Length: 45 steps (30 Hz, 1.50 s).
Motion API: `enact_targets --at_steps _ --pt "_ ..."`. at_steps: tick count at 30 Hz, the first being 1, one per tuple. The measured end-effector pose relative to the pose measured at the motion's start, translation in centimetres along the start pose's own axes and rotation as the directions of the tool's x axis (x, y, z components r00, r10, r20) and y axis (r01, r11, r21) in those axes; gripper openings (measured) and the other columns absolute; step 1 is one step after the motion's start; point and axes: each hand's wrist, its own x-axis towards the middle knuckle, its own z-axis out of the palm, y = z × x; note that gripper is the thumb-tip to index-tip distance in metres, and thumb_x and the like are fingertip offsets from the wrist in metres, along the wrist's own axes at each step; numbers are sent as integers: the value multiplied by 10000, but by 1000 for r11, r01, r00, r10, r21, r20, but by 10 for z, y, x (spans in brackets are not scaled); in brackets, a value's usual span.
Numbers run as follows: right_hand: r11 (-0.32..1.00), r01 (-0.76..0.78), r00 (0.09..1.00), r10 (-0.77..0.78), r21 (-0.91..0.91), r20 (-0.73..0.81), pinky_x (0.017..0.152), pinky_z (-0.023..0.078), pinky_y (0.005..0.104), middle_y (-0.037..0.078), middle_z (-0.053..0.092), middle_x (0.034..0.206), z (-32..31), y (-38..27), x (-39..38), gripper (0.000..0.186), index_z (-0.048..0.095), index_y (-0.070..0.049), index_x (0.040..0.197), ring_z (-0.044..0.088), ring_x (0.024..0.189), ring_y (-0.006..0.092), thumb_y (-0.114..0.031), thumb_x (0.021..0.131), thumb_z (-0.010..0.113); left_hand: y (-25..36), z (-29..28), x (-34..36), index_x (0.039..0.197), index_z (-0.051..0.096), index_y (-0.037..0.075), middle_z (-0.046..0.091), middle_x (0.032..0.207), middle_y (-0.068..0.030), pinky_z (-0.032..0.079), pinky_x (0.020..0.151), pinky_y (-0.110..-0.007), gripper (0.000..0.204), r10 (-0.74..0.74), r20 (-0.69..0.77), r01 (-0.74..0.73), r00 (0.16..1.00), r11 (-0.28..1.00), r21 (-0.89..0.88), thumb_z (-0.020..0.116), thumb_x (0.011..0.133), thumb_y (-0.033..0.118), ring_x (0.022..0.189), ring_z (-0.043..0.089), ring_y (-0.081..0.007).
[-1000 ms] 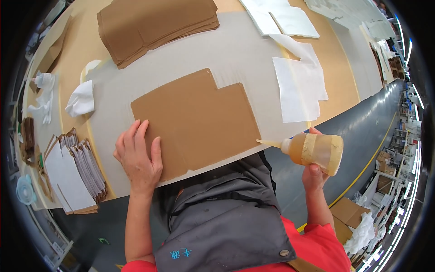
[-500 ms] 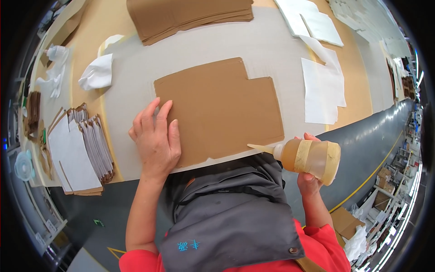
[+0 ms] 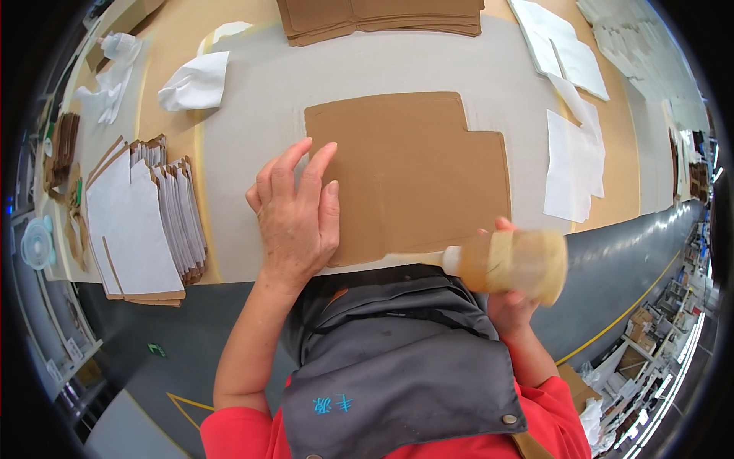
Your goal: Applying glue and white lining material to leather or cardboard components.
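A flat brown sheet (image 3: 417, 172) with a stepped upper right corner lies on the table at its near edge. Over the sheet's left edge rests my left hand (image 3: 298, 210), its fingers spread and holding nothing. My right hand (image 3: 514, 306) is wrapped round a glue bottle (image 3: 514, 264), a squeeze bottle with amber liquid inside and tape bands round it. The bottle is tipped sideways, and its long pale nozzle points left along the sheet's near edge. Motion blurs the bottle a little, and it hides part of my right fingers.
A stack of brown sheets (image 3: 382, 19) lies at the far side. White-faced brown pieces (image 3: 141, 222) are fanned at the left, below a crumpled white cloth (image 3: 195, 83). White sheets (image 3: 569, 161) lie at the right. The table's near edge (image 3: 245, 273) runs by my waist.
My right hand has moved the bottle left along the sheet's near edge. My left hand stays at the sheet's left side. The whole view has shifted, so the table appears farther right and higher.
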Motion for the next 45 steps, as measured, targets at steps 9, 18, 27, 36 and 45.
enact_targets --at_steps 9,18,27,36,45 --pt "999 -45 987 48 23 -155 1008 512 502 198 354 1554 10 -19 62 1003 271 -155 1536 474 1345 396 -694 796 683 -11 -11 -15 1118 706 128 604 1182 -44 334 987 -400 277 -8 -3 8 1000 995 -101 662 847 97 1133 512 -268" --pt "933 354 921 -336 -62 198 1031 493 496 234 526 1386 19 14 85 1083 352 -97 1365 589 1230 382 -530 570 944 -12 -10 -16 1102 714 127 597 1187 -39 331 971 -389 262 -33 4 33 999 991 -127 663 846 115 1124 514 -255" --pt "951 204 970 -164 -234 177 1023 493 490 224 546 1368 9 5 75 1175 311 -83 1444 590 1230 381 -524 563 953 -15 -9 -16 1117 707 122 585 1187 -39 345 936 -397 297 -14 -14 12 1000 993 -116 675 822 120 1114 525 -250" --pt "986 -68 997 64 -152 -31 1071 441 573 210 468 1443 21 -11 73 1026 314 -102 1503 528 1288 396 -658 760 752 -12 -9 -17 1108 712 120 599 1188 -47 336 970 -386 270 -34 4 34 999 992 -118 657 845 96 1118 522 -252" --pt "990 -124 992 122 -61 -37 1056 474 548 196 510 1384 13 -17 55 987 401 -77 1440 522 1292 334 -625 725 805 -11 -8 -16 1109 710 124 602 1186 -42 331 968 -381 279 -21 -16 19 1000 995 -94 655 838 86 1113 523 -248"
